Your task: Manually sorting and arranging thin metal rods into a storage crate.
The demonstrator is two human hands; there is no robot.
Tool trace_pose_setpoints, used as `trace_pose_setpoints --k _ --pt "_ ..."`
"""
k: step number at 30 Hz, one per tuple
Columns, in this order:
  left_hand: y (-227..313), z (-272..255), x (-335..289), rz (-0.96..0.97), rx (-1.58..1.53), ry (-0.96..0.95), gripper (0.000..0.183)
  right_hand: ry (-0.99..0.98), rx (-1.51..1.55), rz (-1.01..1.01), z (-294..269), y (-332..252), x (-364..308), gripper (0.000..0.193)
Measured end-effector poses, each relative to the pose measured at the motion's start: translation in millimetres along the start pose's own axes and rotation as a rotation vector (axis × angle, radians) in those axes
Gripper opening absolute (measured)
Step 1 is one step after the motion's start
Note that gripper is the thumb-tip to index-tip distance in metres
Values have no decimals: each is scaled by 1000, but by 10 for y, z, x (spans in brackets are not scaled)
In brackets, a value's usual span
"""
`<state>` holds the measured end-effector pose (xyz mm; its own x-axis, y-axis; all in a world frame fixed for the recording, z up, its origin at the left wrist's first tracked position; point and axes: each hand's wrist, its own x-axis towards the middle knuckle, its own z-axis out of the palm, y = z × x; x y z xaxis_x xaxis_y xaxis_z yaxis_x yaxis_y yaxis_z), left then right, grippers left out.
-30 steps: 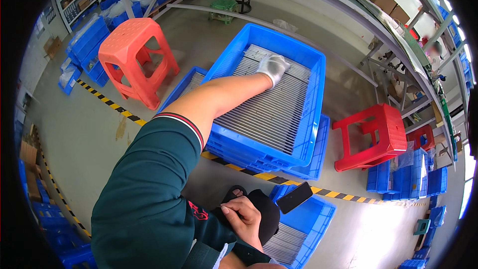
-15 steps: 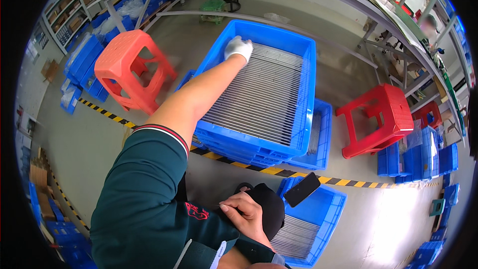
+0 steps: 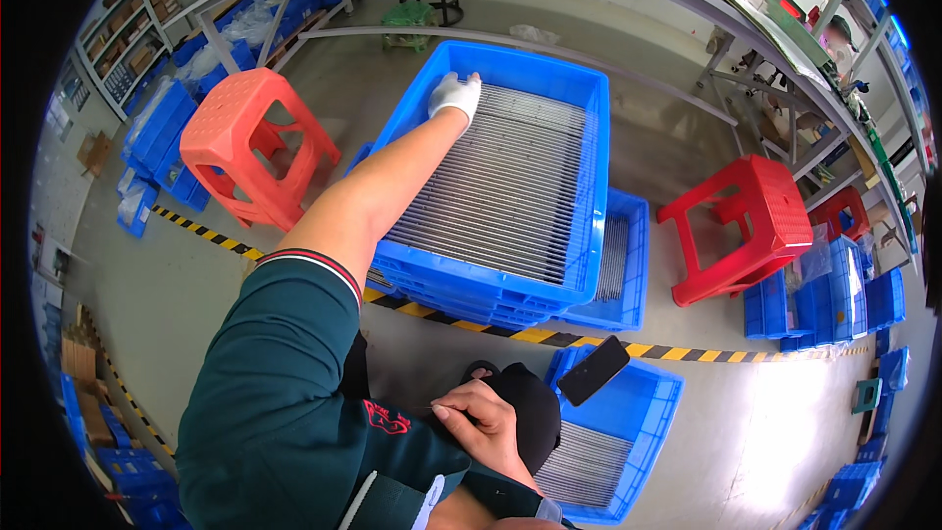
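My left hand [image 3: 454, 95], in a white glove, reaches into the large blue crate [image 3: 549, 59] at its far left corner. Its fingers curl beside the end of a layer of thin metal rods [image 3: 500, 186]; whatever they hold is hidden beneath them. The rods lie side by side across the crate's bottom. Close to my body, my bare right hand [image 3: 481, 420] is closed, thumb against bent fingers. A thin sliver shows at its fingertips, too small to name.
Lower right, a blue crate [image 3: 655, 412] bears more rods and a black phone [image 3: 595, 371] on its edge. Stools stand either side, one salmon [image 3: 235, 128], one red [image 3: 756, 206]. A lower crate [image 3: 633, 236] adjoins the stack. Behind runs a workbench frame [image 3: 549, 51]; floor tape [image 3: 706, 355] crosses here.
The whole view has shifted slightly, so the crates and stools sit a little further left. My left hand stays at the same crate corner, its fingertips slightly turned. My right hand keeps its place.
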<state>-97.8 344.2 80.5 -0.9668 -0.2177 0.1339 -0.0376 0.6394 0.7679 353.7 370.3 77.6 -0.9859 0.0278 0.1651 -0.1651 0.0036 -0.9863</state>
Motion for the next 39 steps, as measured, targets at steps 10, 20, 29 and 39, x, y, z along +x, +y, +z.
trace_pose_setpoints --k 10,20,29,39 --pt "-95 61 206 -88 -381 -291 68 -49 19 58 63 22 91 6" --pt "504 -842 153 414 -780 -134 48 17 76 158 164 -8 33 3" --pt "-1791 -1704 508 153 -395 -117 35 -19 -146 88 337 53 257 5" --pt "-3615 -1125 -26 -37 585 -642 33 7 -463 269 627 118 502 7"
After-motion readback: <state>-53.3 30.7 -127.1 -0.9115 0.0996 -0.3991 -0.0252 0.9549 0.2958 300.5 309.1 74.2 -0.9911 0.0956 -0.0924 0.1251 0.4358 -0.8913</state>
